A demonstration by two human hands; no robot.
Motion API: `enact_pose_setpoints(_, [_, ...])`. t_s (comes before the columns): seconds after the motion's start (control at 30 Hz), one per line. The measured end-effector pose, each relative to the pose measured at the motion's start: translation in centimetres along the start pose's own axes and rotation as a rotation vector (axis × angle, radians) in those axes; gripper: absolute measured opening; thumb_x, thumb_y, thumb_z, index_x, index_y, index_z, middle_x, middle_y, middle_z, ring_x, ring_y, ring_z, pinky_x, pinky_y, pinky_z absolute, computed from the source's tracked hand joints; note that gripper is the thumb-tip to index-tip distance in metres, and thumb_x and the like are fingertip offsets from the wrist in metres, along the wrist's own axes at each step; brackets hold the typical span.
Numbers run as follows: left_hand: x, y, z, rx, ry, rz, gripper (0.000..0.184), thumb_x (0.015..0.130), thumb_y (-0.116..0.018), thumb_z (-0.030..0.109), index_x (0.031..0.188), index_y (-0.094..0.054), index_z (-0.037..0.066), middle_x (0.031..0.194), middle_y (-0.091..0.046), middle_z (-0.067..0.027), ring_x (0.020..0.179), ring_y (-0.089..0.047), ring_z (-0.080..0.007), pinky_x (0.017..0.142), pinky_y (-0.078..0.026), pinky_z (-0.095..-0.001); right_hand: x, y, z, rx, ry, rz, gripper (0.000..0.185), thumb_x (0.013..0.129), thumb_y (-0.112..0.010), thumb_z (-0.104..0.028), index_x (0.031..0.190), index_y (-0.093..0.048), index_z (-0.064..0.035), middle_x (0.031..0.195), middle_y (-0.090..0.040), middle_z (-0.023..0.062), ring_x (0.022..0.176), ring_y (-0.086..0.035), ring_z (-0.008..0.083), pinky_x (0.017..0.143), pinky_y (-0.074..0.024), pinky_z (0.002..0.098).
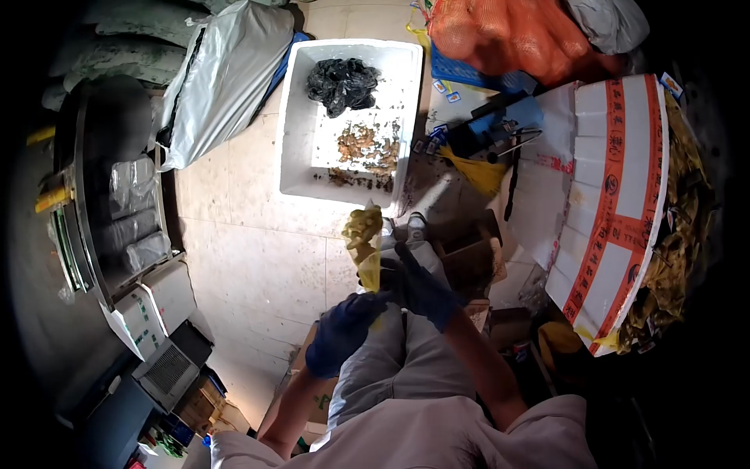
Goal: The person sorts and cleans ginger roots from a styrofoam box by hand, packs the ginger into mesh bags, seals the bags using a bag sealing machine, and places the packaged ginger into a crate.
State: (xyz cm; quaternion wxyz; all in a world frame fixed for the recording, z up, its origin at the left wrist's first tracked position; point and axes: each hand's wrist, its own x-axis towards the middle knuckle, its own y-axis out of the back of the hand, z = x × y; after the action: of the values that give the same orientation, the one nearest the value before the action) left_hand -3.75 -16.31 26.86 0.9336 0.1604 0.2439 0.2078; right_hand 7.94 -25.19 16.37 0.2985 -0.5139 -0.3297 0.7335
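Note:
A yellow mesh bag with small yellow-brown lumps bunched in its upper end stands up between my gloved hands; I cannot make out what the lumps are. My left hand, in a blue glove, is closed round the narrow lower part of the bag. Beside it my right hand, in a dark blue glove, has its fingers round the bag's neck, partly hidden in shadow. Just beyond them a white foam box sits on the floor, with small brown pieces and a crumpled black plastic bag inside.
At right stands a white foam box with red tape, brown-yellow mesh bags heaped behind it. Yellow netting lies near a blue-black device. Large orange net sacks are behind. A metal-framed rack stands left.

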Motion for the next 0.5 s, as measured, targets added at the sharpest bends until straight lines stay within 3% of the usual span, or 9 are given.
enact_pose_setpoints(0.07, [-0.3, -1.8, -1.7, 0.233, -0.115, -0.099, 0.032, 0.071, -0.053, -0.006, 0.099, -0.058, 0.007, 0.084, -0.059, -0.0049, 0.073, -0.058, -0.0206, 0.062, -0.048, -0.0274, 1.2, -1.0, -0.7, -0.083, 0.13, 0.155, 0.049, 0.085, -0.042, -0.044, 0.107, -0.047, -0.0007, 0.086, -0.058, 0.0079, 0.072, -0.059, 0.0176, 0.064, -0.0489, 0.0286])
enact_pose_setpoints(0.1, [-0.2, -2.1, -1.7, 0.216, -0.123, -0.133, 0.03, 0.072, -0.053, -0.004, 0.099, -0.058, 0.007, 0.083, -0.059, -0.0051, 0.072, -0.058, -0.0192, 0.06, -0.048, -0.027, 2.3, 0.7, -0.3, -0.042, 0.31, 0.244, 0.033, 0.085, -0.044, -0.034, 0.092, -0.048, -0.0028, 0.07, -0.055, 0.004, 0.057, -0.054, 0.0132, 0.052, -0.0458, 0.0253])
enact_pose_setpoints(0.13, [-0.2, -2.4, -1.8, 0.196, -0.129, -0.167, 0.028, 0.073, -0.053, -0.003, 0.099, -0.059, 0.007, 0.082, -0.059, -0.0052, 0.071, -0.058, -0.0178, 0.059, -0.047, -0.0265, 4.4, 5.3, -0.4, 0.417, 0.079, 0.028, 0.017, 0.084, -0.042, -0.022, 0.08, -0.045, -0.0064, 0.057, -0.046, 0.0009, 0.044, -0.042, 0.0099, 0.042, -0.0378, 0.0231])
enact_pose_setpoints(0.23, [-0.5, -1.3, -1.9, -0.02, -0.136, -0.238, 0.035, 0.072, -0.058, 0.001, 0.107, -0.053, 0.005, 0.078, -0.06, -0.0047, 0.069, -0.058, -0.0149, 0.058, -0.047, -0.0262, 3.0, 3.7, -1.7, 0.294, 0.16, 0.212, 0.01, 0.08, -0.036, -0.015, 0.073, -0.041, -0.0087, 0.051, -0.04, 0.0006, 0.039, -0.035, 0.0092, 0.039, -0.0315, 0.0218])
enact_pose_setpoints(0.3, [0.2, -1.0, -1.9, -0.02, -0.042, -0.119, 0.041, 0.071, -0.061, 0.002, 0.111, -0.049, 0.004, 0.084, -0.058, -0.0065, 0.07, -0.058, -0.0145, 0.059, -0.047, -0.0259, 3.0, 4.0, -1.9, 0.274, 0.427, 0.477, 0.018, 0.077, -0.034, -0.01, 0.09, -0.045, -0.0031, 0.047, -0.036, -0.0019, 0.037, -0.03, 0.0088, 0.037, -0.0269, 0.0216])
enact_pose_setpoints(0.37, [2.0, -1.6, -2.2, -0.156, 0.102, 0.074, 0.059, 0.068, -0.065, 0.005, 0.121, -0.039, 0.002, 0.108, -0.048, -0.0113, 0.082, -0.055, -0.0183, 0.066, -0.047, -0.0288, 3.2, 4.6, -2.3, 0.319, 0.512, 0.476, 0.015, 0.077, -0.035, -0.01, 0.087, -0.045, -0.0043, 0.046, -0.035, -0.0012, 0.037, -0.031, 0.0095, 0.037, -0.0272, 0.0219])
enact_pose_setpoints(0.4, [3.1, -2.3, -2.8, -0.153, 0.1, 0.066, 0.059, 0.068, -0.065, 0.005, 0.121, -0.039, 0.002, 0.108, -0.048, -0.0113, 0.082, -0.055, -0.0183, 0.066, -0.047, -0.0288, 3.4, 5.0, -2.4, 0.362, 0.585, 0.474, 0.012, 0.077, -0.036, -0.011, 0.083, -0.045, -0.0054, 0.046, -0.035, -0.0005, 0.037, -0.031, 0.0101, 0.038, -0.0274, 0.0221])
enact_pose_setpoints(0.47, [4.9, -3.6, -4.7, 0.242, -0.177, -0.052, 0.059, 0.067, -0.065, 0.004, 0.12, -0.04, 0.004, 0.116, -0.04, -0.013, 0.093, -0.05, -0.0231, 0.073, -0.045, -0.0316, 3.7, 4.9, -3.0, 0.349, 0.595, 0.388, 0.008, 0.078, -0.037, -0.009, 0.078, -0.044, -0.0068, 0.048, -0.035, 0.0002, 0.039, -0.032, 0.0106, 0.038, -0.0278, 0.0229])
enact_pose_setpoints(0.5, [5.7, -4.0, -5.3, 0.248, -0.178, -0.072, 0.059, 0.067, -0.065, 0.004, 0.12, -0.04, 0.004, 0.116, -0.04, -0.013, 0.093, -0.05, -0.0231, 0.073, -0.045, -0.0316, 3.8, 5.0, -3.3, 0.404, 0.584, 0.268, 0.008, 0.078, -0.036, -0.007, 0.077, -0.044, -0.0068, 0.05, -0.036, 0.0002, 0.041, -0.034, 0.0105, 0.04, -0.029, 0.0229])
